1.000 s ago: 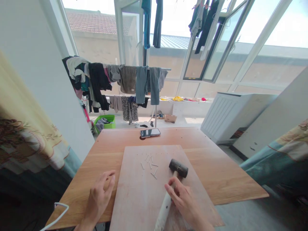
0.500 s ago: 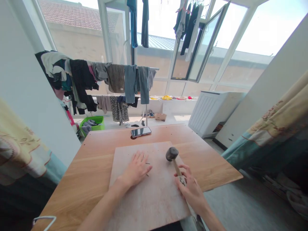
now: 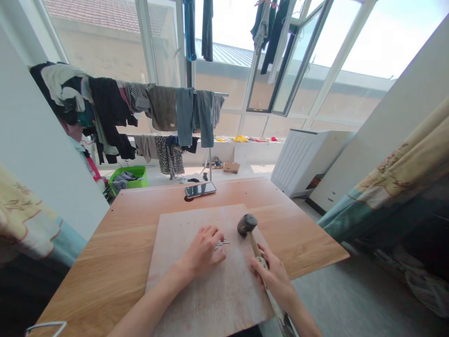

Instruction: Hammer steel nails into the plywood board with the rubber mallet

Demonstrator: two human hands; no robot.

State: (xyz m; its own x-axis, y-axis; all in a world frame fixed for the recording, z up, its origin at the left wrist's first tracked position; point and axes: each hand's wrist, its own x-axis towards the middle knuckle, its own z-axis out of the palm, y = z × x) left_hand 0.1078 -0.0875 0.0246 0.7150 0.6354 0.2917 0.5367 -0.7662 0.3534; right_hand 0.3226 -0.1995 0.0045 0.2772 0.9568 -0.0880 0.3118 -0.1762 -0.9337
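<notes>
My left hand (image 3: 205, 248) rests over the pale wooden board (image 3: 196, 299) with its fingers curled in. Thin metal nails (image 3: 222, 243) poke out between its thumb and fingertips; how many is hidden by the hand. In my right hand (image 3: 273, 274) is a rubber mallet (image 3: 247, 225), gripped by its wooden handle. The mallet's dark head lies at the board's right edge, tilted toward the far side. Small dark dots run in rows along the far part of the board.
Under the board is a wood-grain table (image 3: 101, 248). A phone (image 3: 200, 189) lies near the table's far edge. A white cable (image 3: 52, 324) sits at the near left corner. Beyond stand a laundry rack (image 3: 220, 94), a green basket (image 3: 141, 183) and a white cabinet (image 3: 298, 159).
My left hand has gone from lying spread over the nails to curled around them, a little to the right. The right hand still grips the mallet. The view has shifted slightly.
</notes>
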